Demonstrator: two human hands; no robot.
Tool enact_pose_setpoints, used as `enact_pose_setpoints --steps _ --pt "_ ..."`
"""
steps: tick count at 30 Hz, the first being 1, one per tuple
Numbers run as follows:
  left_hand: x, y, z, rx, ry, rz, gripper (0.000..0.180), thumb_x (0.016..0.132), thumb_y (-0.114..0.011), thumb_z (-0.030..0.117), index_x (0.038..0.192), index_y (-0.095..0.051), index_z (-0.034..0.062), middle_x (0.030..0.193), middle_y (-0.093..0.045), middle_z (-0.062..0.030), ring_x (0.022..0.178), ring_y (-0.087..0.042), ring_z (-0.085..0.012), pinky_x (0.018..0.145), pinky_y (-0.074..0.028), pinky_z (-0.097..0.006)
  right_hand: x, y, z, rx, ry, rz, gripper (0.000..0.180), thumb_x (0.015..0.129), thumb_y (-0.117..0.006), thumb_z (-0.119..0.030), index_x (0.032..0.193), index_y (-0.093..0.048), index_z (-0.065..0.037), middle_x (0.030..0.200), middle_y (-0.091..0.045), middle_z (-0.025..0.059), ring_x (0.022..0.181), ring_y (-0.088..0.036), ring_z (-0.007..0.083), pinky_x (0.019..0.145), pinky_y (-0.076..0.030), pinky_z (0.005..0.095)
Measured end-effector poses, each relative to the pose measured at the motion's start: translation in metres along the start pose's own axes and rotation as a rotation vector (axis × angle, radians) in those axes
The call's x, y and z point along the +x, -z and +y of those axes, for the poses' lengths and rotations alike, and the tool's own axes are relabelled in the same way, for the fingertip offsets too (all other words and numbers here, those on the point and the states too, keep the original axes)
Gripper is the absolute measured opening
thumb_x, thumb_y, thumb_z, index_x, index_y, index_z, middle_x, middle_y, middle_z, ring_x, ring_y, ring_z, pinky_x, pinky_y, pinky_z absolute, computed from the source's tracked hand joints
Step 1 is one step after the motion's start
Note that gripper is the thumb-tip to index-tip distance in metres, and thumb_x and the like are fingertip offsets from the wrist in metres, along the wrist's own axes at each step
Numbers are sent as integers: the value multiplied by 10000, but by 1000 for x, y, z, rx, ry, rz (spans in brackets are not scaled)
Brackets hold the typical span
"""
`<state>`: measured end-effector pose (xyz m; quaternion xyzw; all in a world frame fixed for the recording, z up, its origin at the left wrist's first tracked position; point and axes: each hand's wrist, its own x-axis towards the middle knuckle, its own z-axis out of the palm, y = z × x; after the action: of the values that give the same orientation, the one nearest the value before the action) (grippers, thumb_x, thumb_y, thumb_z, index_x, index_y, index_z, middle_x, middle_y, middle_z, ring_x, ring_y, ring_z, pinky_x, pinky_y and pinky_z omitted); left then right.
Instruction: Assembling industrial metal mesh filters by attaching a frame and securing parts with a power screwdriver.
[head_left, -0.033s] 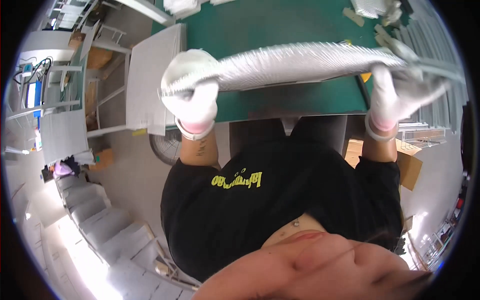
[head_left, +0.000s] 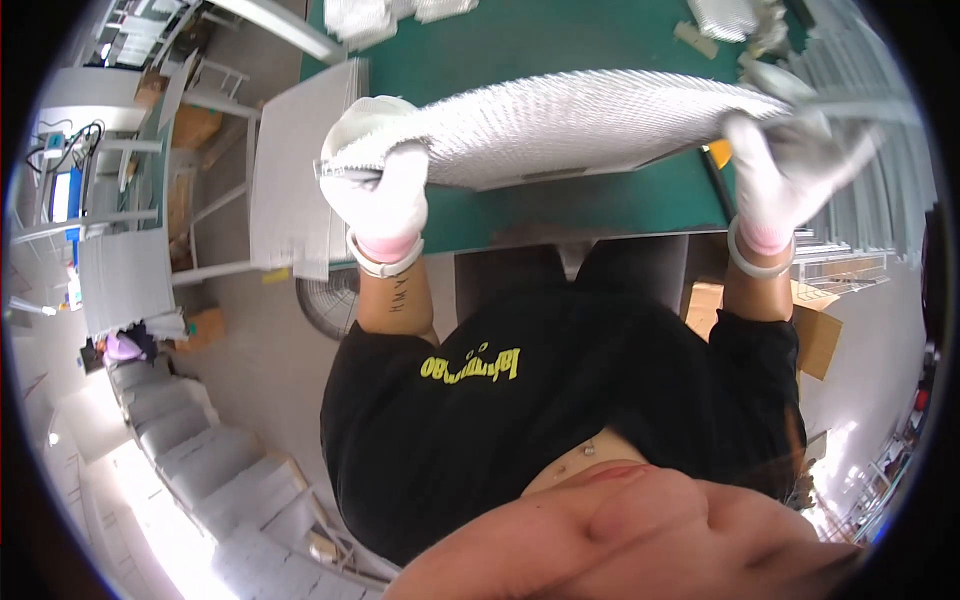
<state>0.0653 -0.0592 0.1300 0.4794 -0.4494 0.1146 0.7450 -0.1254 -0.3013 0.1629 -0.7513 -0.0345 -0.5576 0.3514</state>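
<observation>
A silvery mesh sheet with a fine ribbed surface is held up above the green tabletop, bowed along its length. My left hand, in a white glove, grips its left end, thumb on the near side and the other fingers behind. At the other end my right hand, also gloved in white, has its thumb over the near edge of the sheet. The right fingers reach outward and are smeared by motion, so their exact hold is partly unclear.
The green table carries white mesh pieces at its far side. Pale flat panels stand at the left, and long pale strips line the right. A cardboard box and a round fan are below table level.
The sheet has tilted so that more of its ribbed face shows. Both hands have shifted slightly to the left, still at its two ends.
</observation>
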Motion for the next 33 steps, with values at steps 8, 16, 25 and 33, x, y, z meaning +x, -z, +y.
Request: enact_pose_setpoints --steps 8,16,25,33 --pt "17 4 -13 151 25 -28 159 788 -616 -129 853 -575 10 911 -620 -80 795 -564 -134 712 -459 -250 78 37 -2 -104 27 -749 488 853 -733 -50 1327 -617 -43 1161 -701 106 980 -681 182 844 -540 295" --pt "37 0 26 222 189 -304 146 778 -670 -99 899 -672 -18 824 -655 -71 765 -615 -133 674 -477 -244 124 13 -26 -273 318 -1137 459 860 -673 -97 1314 -623 -58 1192 -682 156 981 -669 305 882 -532 363" --pt "25 -8 10 167 32 -56 314 749 -730 -84 1046 -640 -32 894 -643 -71 748 -600 -100 656 -483 -212 130 -30 -49 -300 261 -1281 423 865 -631 -49 1288 -634 -48 1185 -683 159 1021 -664 300 929 -513 362" --pt "16 -17 -8 103 -228 324 615 720 -787 -98 1250 -497 20 935 -621 -62 742 -597 -92 666 -498 -210 117 -43 -42 -126 293 -1152 431 843 -621 15 1271 -638 -32 1165 -689 158 1035 -662 310 942 -513 369"
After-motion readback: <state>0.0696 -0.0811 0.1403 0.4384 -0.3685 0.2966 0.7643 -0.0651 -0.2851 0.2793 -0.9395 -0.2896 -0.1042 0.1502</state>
